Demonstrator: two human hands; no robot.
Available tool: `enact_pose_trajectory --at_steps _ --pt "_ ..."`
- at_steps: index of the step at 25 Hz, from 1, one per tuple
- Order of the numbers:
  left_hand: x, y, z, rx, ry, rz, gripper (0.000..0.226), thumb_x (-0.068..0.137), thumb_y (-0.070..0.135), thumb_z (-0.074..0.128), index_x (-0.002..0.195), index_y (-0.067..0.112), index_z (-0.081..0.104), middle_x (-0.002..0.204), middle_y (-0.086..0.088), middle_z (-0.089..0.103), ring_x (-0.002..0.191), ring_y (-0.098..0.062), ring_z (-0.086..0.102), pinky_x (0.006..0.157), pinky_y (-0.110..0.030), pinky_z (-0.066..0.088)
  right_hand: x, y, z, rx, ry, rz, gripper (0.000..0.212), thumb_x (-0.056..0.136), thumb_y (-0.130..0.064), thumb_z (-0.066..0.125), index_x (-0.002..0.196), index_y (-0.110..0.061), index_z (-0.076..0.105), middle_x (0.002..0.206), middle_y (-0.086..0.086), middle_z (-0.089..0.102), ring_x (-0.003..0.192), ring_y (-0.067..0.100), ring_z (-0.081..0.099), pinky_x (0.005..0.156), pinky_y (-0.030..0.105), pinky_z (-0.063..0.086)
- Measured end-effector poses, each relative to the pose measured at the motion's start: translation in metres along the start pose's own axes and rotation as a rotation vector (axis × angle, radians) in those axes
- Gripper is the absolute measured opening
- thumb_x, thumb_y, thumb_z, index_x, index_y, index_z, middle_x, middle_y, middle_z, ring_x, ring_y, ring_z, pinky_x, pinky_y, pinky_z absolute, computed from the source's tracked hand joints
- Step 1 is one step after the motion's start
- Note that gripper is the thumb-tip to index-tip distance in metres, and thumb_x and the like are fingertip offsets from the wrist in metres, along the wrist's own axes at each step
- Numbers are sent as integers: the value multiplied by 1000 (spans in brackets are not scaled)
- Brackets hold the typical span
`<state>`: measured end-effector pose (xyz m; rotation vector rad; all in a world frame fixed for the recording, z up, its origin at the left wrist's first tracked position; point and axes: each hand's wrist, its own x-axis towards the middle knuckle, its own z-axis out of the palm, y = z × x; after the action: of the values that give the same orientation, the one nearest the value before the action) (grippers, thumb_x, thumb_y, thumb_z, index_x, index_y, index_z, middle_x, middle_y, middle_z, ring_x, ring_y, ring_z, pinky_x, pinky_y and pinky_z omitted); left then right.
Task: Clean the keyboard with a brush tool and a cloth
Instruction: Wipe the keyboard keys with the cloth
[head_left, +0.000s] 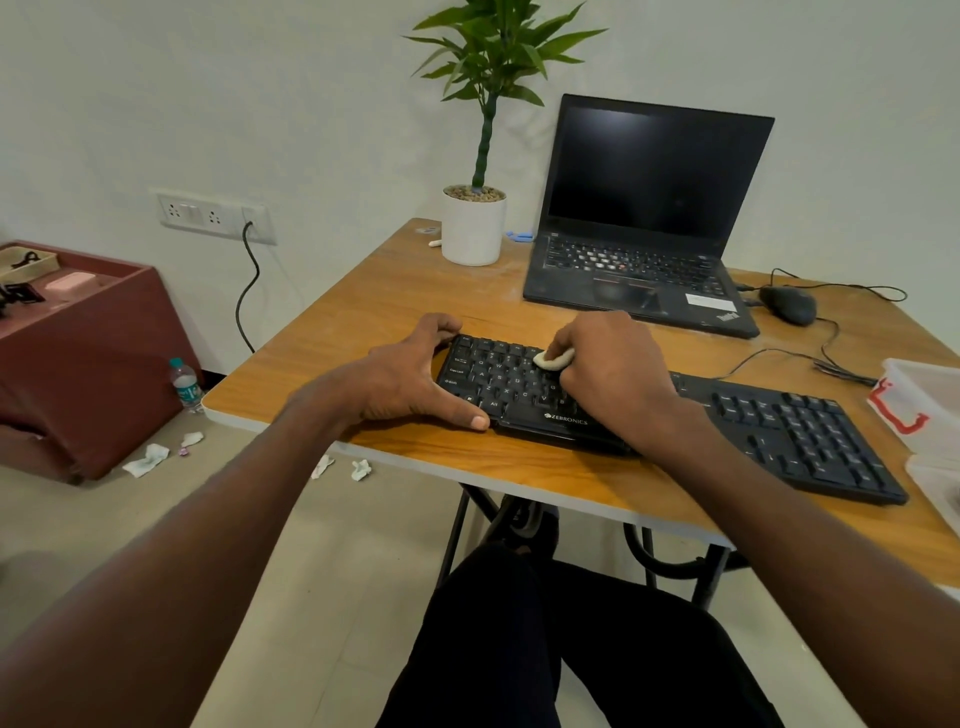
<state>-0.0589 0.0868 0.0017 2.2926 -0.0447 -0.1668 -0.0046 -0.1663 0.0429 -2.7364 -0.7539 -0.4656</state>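
A black Zebronics keyboard (779, 431) lies across the front of the wooden table (395, 291). My left hand (410, 374) grips the keyboard's left end, fingers curled over its far corner and thumb along its near edge. My right hand (613, 369) rests over the middle keys and pinches a small wadded white cloth (553, 359) against the upper key rows. A small blue tool (521, 236) lies far back beside the plant pot; I cannot tell whether it is the brush.
An open black laptop (644, 228) stands behind the keyboard, a wired mouse (788, 304) to its right, a potted plant (474, 223) at the back. A clear plastic box (930, 400) sits at the right edge. Crumpled tissues (148, 460) and a water bottle (186, 385) are on the floor.
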Motion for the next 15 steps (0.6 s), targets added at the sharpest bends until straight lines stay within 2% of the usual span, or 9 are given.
enact_pose_trajectory --at_steps 2,5,7,9,13,15 --pt "0 0 0 6 -2 1 132 39 80 94 145 56 20 161 14 38 145 -19 40 123 -50 35 -1 -16 5 18 6 -75 24 87 -10 74 108 -20 80 109 1 64 90 18 57 69 27 42" --pt "0 -1 1 -7 8 -7 130 40 79 95 144 58 21 160 16 39 144 -20 41 121 -50 36 -4 -14 1 27 -60 -135 26 87 -8 71 109 -20 81 101 -1 64 89 17 58 63 20 35" --pt "-1 -2 1 -16 11 -8 129 40 78 96 143 59 21 159 17 39 143 -20 42 121 -51 37 -3 2 -9 14 -58 -18 22 88 -10 69 103 -19 82 92 -2 69 81 15 62 60 20 39" --pt "-1 -2 1 -17 14 -12 129 40 79 96 143 60 21 159 18 39 143 -21 42 120 -51 38 -3 11 -14 -40 -36 74 17 88 -12 68 97 -16 82 88 2 73 77 18 66 63 26 47" --pt "-1 -2 2 -6 19 -23 129 39 81 95 143 62 20 159 18 39 143 -24 41 119 -53 38 -1 1 -8 -48 -111 28 18 88 -8 63 96 -11 79 89 5 73 81 20 67 65 28 48" --pt "-2 -1 1 1 19 -34 130 39 81 94 143 61 20 158 18 39 143 -25 41 119 -53 38 11 -5 -9 121 -141 33 24 89 -5 63 102 -15 81 94 4 76 84 18 67 63 27 47"
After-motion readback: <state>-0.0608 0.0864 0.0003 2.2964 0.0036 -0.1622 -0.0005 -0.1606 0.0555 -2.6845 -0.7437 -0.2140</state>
